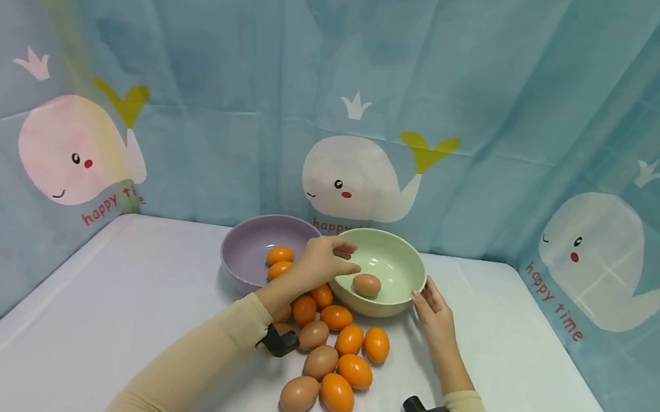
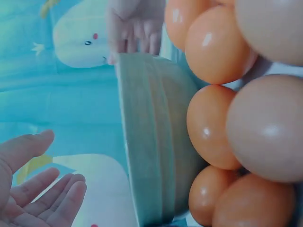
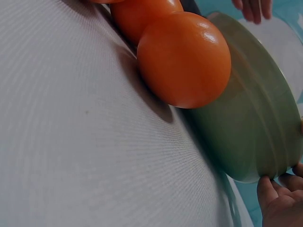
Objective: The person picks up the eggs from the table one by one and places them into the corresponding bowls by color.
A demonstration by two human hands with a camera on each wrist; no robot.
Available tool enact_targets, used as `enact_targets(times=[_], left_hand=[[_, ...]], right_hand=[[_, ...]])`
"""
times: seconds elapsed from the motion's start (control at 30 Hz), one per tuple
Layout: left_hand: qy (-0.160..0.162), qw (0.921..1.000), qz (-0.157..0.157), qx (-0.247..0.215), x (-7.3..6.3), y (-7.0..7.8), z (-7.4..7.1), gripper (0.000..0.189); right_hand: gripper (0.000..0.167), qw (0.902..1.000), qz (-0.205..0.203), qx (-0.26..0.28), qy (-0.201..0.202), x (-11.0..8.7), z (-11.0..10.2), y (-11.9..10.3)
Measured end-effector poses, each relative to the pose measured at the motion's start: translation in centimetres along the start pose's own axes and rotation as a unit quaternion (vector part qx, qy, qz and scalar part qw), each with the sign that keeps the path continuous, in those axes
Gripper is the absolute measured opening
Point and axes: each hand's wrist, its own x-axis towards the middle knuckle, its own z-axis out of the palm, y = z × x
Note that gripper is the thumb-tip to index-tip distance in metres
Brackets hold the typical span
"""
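Over the left rim of a light green bowl (image 1: 398,257), my left hand (image 1: 323,261) hovers with fingers apart and holds nothing. One brown egg (image 1: 366,284) lies inside that bowl. At the bowl's right side, my right hand (image 1: 436,314) grips the wall near the rim, as the right wrist view also shows with its fingertips on the green bowl (image 3: 251,104). A purple bowl (image 1: 249,251) stands to the left, partly behind my left forearm, with orange eggs (image 1: 280,255) in it. The left wrist view shows the left hand (image 2: 42,189) with nothing in its fingers.
In front of the bowls, several orange eggs (image 1: 337,394) and brown eggs (image 1: 299,395) lie loose on the white table (image 1: 70,325). Some are hidden by my left forearm. A blue curtain (image 1: 209,79) with whale prints hangs behind the table and at both sides.
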Motion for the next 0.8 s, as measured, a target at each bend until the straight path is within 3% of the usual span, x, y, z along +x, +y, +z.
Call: enact_targets(times=[0.23, 0.8], left_hand=[[-0.002, 0.9992, -0.013, -0.037, -2.7, -1.4, -1.9, 0.041], [0.016, 0.9965, -0.030, -0.077, -8.0, -3.7, -4.2, 0.039]], right_hand=[[0.068, 1.0000, 0.001, -0.008, 0.004, 0.1, 0.1, -0.2], [0.067, 1.0000, 0.001, -0.007, 0.003, -0.2, 0.0, -0.3]])
